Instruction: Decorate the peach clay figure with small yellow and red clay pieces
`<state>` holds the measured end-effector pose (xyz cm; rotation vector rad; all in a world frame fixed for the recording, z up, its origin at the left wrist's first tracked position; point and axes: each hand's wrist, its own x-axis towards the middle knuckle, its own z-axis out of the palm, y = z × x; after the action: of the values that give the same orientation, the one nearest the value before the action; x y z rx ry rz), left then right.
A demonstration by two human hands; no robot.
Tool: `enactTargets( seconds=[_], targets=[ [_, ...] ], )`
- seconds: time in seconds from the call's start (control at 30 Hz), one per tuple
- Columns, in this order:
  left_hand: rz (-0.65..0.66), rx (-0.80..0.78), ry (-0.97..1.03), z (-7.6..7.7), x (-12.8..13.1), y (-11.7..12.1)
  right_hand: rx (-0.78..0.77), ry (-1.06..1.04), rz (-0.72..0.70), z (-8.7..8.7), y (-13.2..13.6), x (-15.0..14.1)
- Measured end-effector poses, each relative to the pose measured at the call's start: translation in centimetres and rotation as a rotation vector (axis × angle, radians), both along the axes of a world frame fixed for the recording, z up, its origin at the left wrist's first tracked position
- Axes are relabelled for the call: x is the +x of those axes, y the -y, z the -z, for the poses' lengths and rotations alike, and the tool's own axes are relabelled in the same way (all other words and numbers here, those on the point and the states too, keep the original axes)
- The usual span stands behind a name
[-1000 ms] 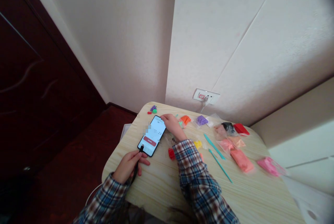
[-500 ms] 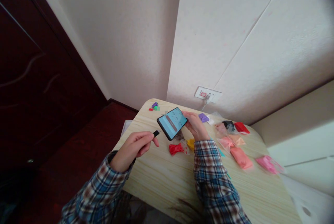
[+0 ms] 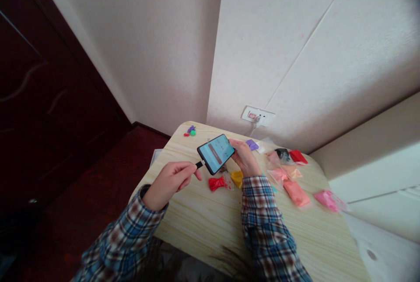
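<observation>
The right hand (image 3: 244,157) holds the phone (image 3: 216,154) up over the table (image 3: 203,220), with some fingers hidden behind it. The left hand (image 3: 175,179) pinches a black plug (image 3: 199,165) right by the phone's bottom edge; I can't tell if they touch. The screen's numbers are too blurry. The right sleeve (image 3: 262,212) nearly hides something blue-green (image 3: 274,189). Clear bags hold red stuff (image 3: 216,184), black stuff (image 3: 282,155) and pink stuff (image 3: 325,199).

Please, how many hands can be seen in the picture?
2. The left hand pinches a black plug near the phone; the right hand holds the phone's far end. No others show.
</observation>
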<state>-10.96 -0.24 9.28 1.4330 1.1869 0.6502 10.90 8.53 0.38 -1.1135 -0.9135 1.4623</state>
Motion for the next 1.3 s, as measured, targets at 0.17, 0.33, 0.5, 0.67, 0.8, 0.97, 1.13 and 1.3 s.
enactTargets(
  seconds=[0.17, 0.33, 0.5, 0.67, 0.8, 0.97, 1.13, 1.3],
  targets=[
    [-0.006, 0.036, -0.089, -0.3, 0.4, 0.1, 0.005, 0.049, 0.032, 0.1, 0.3, 0.4],
    [-0.005, 0.083, -0.216, -0.2, 0.4, -0.1, 0.038, 0.107, 0.081, -0.6, 0.7, 1.1],
    [0.038, 0.037, -0.223, 0.8, 0.1, -0.6, 0.082, 0.158, 0.127, -1.8, 1.3, 1.8],
    [0.048, -0.004, -0.145, 2.4, 0.5, -0.5, 0.124, 0.193, 0.142, -2.7, 2.0, 2.3],
    [0.010, 0.033, -0.117, 3.1, 1.0, 0.1, 0.156, 0.206, 0.192, -2.8, 2.3, 2.6],
    [-0.050, 0.118, -0.140, 3.4, 1.0, 0.4, 0.179, 0.238, 0.242, -2.9, 3.0, 2.7],
    [0.026, 0.138, -0.199, 2.9, 1.0, 0.0, 0.216, 0.279, 0.273, -3.8, 3.5, 3.0],
    [0.074, 0.140, -0.248, 2.5, 1.2, 0.0, 0.247, 0.348, 0.284, -4.3, 3.6, 3.3]
  ],
)
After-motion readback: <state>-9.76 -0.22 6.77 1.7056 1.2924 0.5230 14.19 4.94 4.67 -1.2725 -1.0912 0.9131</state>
